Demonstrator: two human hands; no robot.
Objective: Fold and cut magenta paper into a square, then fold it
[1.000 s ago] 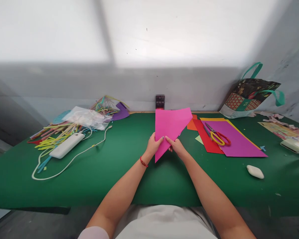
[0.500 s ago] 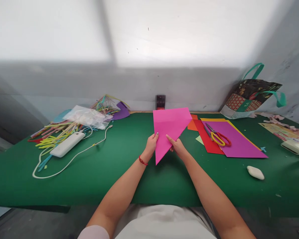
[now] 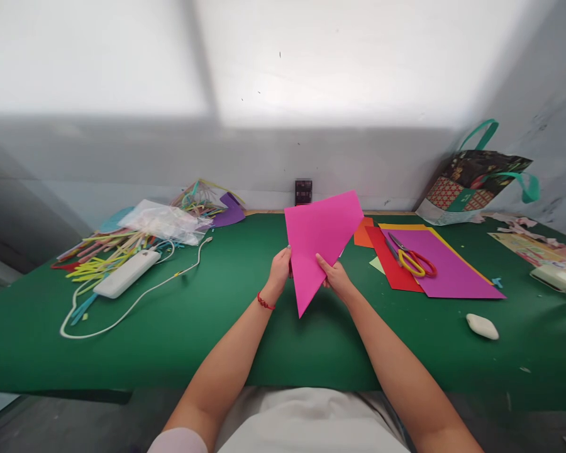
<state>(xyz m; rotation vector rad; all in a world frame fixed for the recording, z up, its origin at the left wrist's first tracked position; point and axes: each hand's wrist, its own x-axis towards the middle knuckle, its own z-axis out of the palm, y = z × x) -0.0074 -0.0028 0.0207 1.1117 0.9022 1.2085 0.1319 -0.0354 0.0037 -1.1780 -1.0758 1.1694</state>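
A pink sheet of paper (image 3: 321,239), folded into a triangle, is held up over the green table (image 3: 207,314) with its point toward me. My left hand (image 3: 280,270) grips its left edge, fingers closed round it. On the right side my right hand (image 3: 336,278) pinches the slanted edge, thumb on top. A red string bracelet circles my left wrist.
To the right lie purple, red, orange and yellow sheets (image 3: 448,267) with yellow-handled scissors (image 3: 412,258) on them. A white eraser-like lump (image 3: 482,326) sits nearer. At the left are coloured straws (image 3: 108,255), a plastic bag, a white power bank (image 3: 126,274) and cable. A patterned bag (image 3: 476,179) leans at the back right.
The pink sheet has lifted and tilted, its top corner now higher. My left hand slid from the lower part up along the left edge.
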